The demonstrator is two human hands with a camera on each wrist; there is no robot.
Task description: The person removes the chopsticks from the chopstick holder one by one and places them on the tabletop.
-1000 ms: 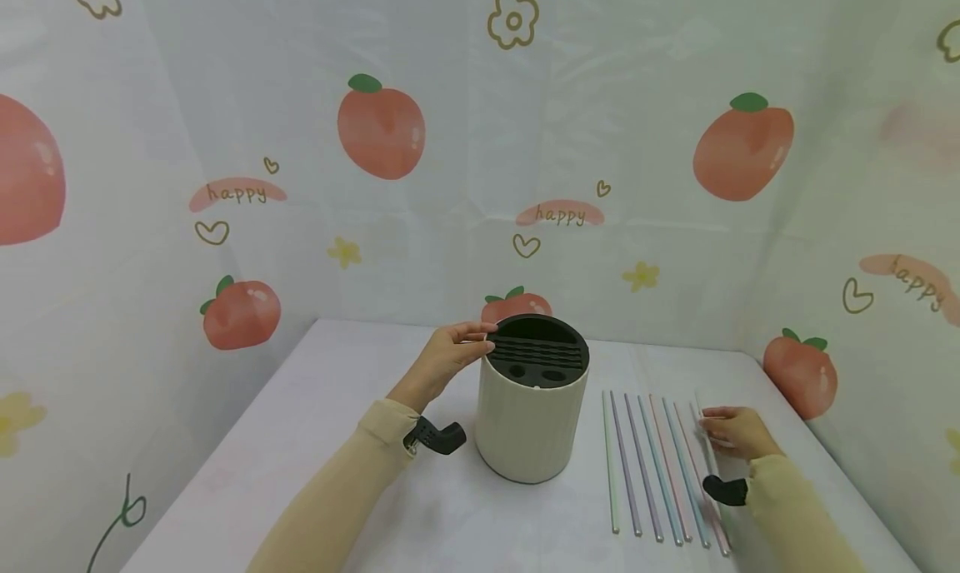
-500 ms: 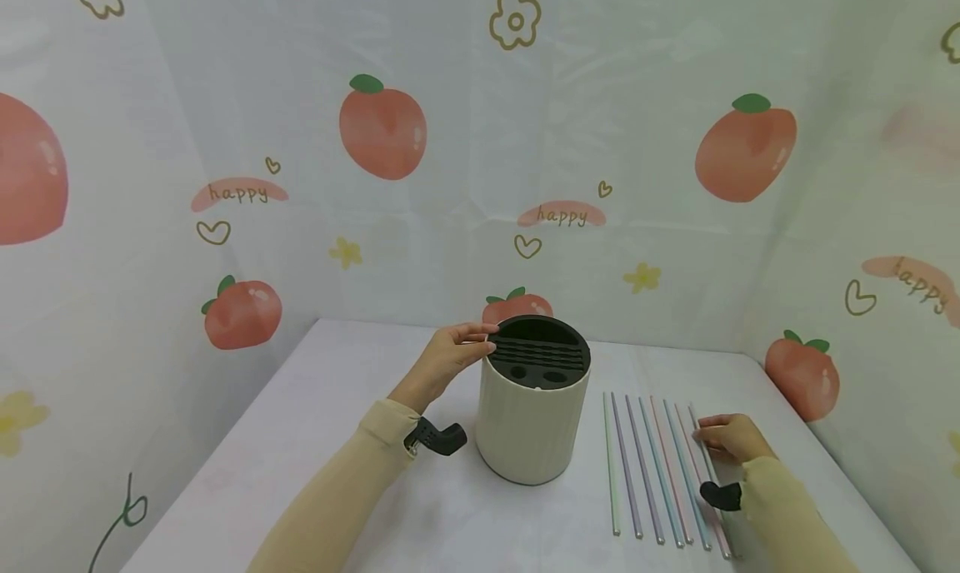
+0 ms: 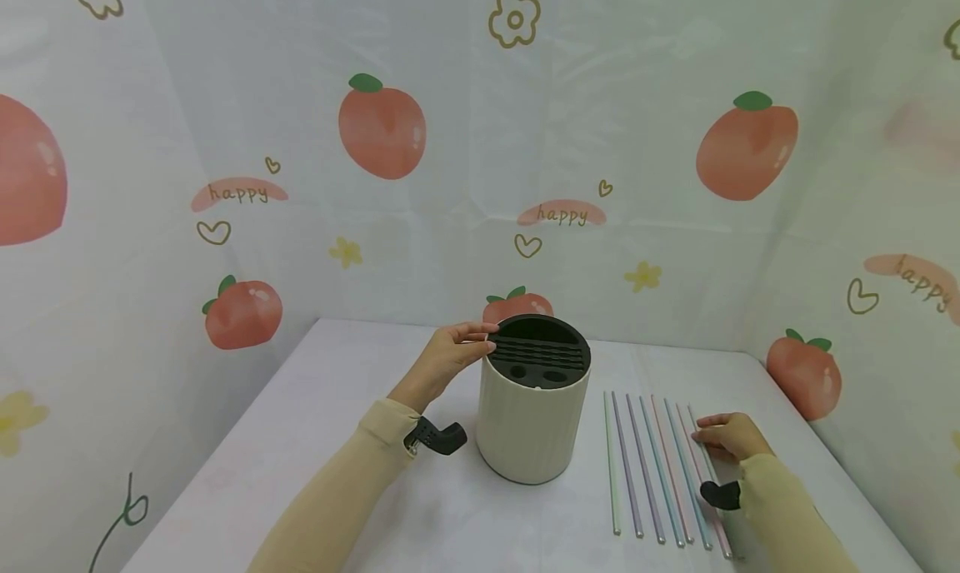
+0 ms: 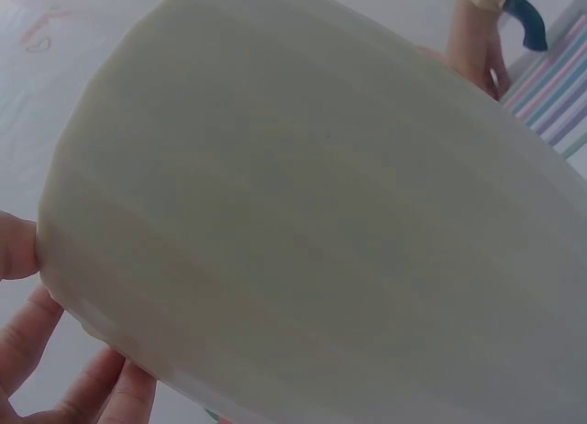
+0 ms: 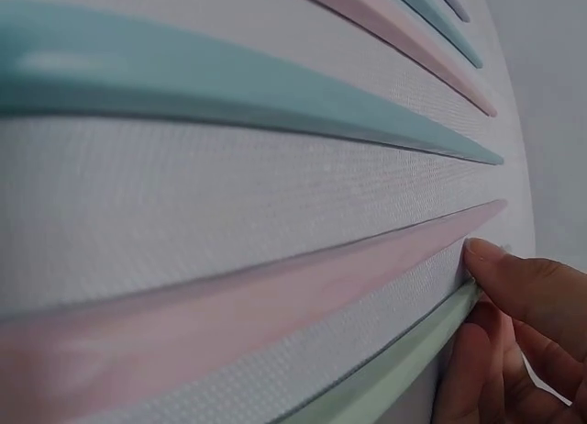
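A cream, ribbed utensil holder [image 3: 531, 427] with a black slotted top [image 3: 538, 355] stands upright on the table. My left hand [image 3: 442, 358] rests on the left of its rim, fingers mostly straight; its fingertips [image 4: 133, 395] touch the edge in the left wrist view. Far right, my right hand [image 3: 735, 435] pinches a pale green chopstick [image 5: 394, 360] near its tapered end, between thumb and fingers. That chopstick lies close beside a pink chopstick [image 5: 211, 323], at the right end of a row of pastel chopsticks. My hand and sleeve hide part of it.
The other chopsticks, green [image 3: 611, 465], purple [image 3: 627, 465], blue [image 3: 663, 470] and pink, lie side by side right of the holder. A white cloth covers the table [image 3: 262, 473]. Behind it hangs a white curtain [image 3: 450, 248] with fruit prints.
My right hand has moved slightly left and toward me, bringing the green chopstick down beside the pink one. Over the last half second it barely moves. My left hand stays on the holder.
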